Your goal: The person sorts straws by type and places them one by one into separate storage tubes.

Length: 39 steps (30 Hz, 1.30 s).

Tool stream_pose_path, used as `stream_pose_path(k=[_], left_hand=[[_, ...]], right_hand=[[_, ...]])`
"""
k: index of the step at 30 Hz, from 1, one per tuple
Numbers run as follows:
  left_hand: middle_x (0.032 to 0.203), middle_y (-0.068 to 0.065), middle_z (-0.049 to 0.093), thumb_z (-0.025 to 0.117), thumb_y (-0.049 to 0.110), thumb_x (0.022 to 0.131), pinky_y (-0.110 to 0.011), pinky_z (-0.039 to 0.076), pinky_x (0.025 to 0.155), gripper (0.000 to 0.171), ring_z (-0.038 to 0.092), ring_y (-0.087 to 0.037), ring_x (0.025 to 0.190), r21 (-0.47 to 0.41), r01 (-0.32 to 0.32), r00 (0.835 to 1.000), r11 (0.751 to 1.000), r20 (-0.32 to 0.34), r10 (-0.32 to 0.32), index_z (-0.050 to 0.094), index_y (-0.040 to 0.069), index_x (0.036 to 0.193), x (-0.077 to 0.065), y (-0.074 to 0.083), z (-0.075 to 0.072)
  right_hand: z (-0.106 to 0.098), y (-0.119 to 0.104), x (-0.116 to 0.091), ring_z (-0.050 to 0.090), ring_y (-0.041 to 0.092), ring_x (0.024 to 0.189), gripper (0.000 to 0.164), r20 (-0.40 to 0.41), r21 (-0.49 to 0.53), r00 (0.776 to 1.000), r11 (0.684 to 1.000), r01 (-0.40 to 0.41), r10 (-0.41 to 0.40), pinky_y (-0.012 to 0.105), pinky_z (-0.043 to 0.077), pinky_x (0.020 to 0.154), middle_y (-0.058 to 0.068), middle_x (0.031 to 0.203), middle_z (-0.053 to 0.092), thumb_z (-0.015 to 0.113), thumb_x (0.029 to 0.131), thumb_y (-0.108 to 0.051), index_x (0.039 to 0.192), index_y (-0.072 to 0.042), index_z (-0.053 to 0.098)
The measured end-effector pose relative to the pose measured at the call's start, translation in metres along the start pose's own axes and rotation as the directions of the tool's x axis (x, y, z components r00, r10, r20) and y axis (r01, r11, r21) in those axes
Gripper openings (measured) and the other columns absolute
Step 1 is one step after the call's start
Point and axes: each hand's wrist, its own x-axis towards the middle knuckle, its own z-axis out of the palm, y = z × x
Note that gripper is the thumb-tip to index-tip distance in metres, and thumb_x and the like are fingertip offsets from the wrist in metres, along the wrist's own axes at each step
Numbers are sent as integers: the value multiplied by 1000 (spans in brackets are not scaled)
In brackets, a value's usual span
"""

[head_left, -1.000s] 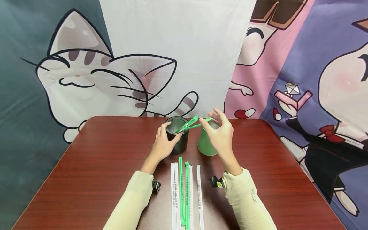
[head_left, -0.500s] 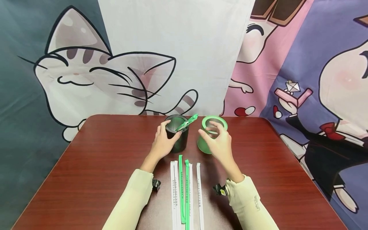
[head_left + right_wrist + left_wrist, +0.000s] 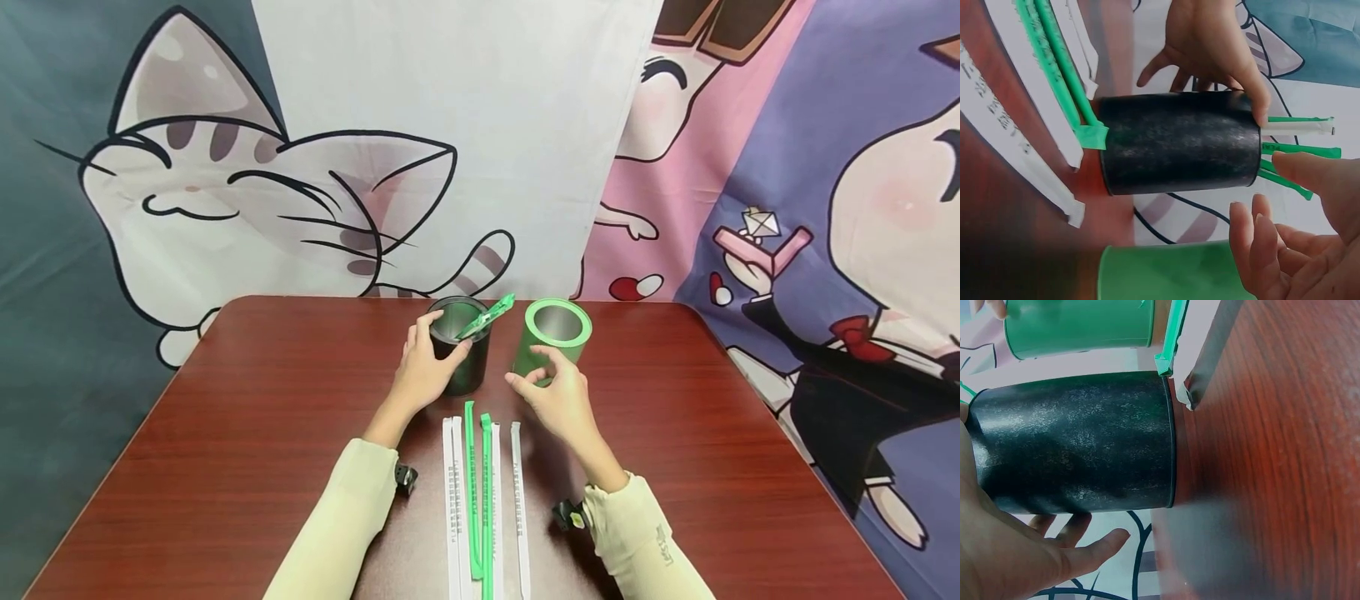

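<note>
A black cup (image 3: 471,367) stands upright at the table's far edge. My left hand (image 3: 422,371) grips it near the rim, thumb on the near side and fingers round the left. Several wrapped straws (image 3: 489,314) lean in the cup toward the right; in the right wrist view, green straws (image 3: 1304,150) and a white straw (image 3: 1297,129) stick out of its mouth. Beside it, apart, is a green cup (image 3: 527,357). My right hand (image 3: 561,400) hovers in front of that cup with fingers bent and spread from the thumb, holding nothing.
Wrapped straws lie lengthwise on the reddish-brown table (image 3: 300,417): green straws (image 3: 487,500) in the middle, white straws (image 3: 452,500) to the left and a separate white straw (image 3: 521,500) to the right. A printed cloth (image 3: 420,83) hangs behind the table.
My right hand has let go of a green straw at the black cup's mouth, then drawn back and down toward the table. The left hand keeps its grip on the cup.
</note>
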Motion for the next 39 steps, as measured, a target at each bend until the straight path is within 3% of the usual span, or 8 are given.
stream_pose_path(k=[6, 11, 18, 23, 29, 39], left_hand=[[145, -5, 36, 57, 66, 88, -61, 41, 89, 74, 43, -33, 126, -6, -3, 1000, 1000, -7, 3, 28, 36, 149, 0, 0, 0], [145, -5, 36, 57, 67, 88, -60, 42, 89, 74, 43, -33, 125, -5, -5, 1000, 1000, -10, 5, 28, 37, 148, 0, -1, 1], [144, -6, 36, 57, 66, 88, -60, 41, 90, 73, 42, -33, 125, -15, -2, 1000, 1000, -8, 2, 28, 36, 148, 0, -1, 1], [144, -6, 36, 58, 66, 88, -60, 41, 90, 73, 43, -33, 124, -11, 2, 1000, 1000, -5, -2, 28, 36, 148, 0, -1, 1], [146, -5, 35, 57, 67, 88, -60, 41, 89, 73, 42, -33, 126, -10, 1, 1000, 1000, -4, -1, 27, 38, 148, 1, -1, 2], [145, -7, 35, 58, 65, 88, -60, 41, 91, 73, 42, -33, 126, -15, -4, 1000, 1000, -4, 4, 28, 36, 148, 1, -2, 2]], right_hand=[[5, 7, -8, 61, 16, 60, 57, 21, 9, 1000, 1000, -7, 7, 29, 47, 61, 0, 69, 66, 84, 80, -24, 128, -3, 61], [8, 14, -15, 65, 17, 61, 49, 75, 41, 995, 997, -61, 58, 28, 47, 55, 1, 72, 70, 83, 80, -17, 124, -5, 64], [11, 23, -23, 68, 33, 59, 44, 168, 67, 977, 988, -142, 129, 30, 48, 42, 2, 71, 70, 79, 80, -7, 120, 0, 63], [13, 29, -29, 66, 25, 55, 43, 216, 24, 962, 983, -180, 170, 31, 49, 41, 2, 71, 69, 78, 80, -5, 119, 4, 63], [15, 34, -33, 60, 16, 49, 45, 221, -15, 958, 983, -182, 181, 31, 49, 41, 1, 71, 66, 81, 75, -5, 116, 4, 64], [20, 38, -37, 54, 13, 48, 61, 257, -47, 946, 981, -189, 195, 30, 49, 43, 10, 82, 61, 90, 65, -4, 118, 4, 61]])
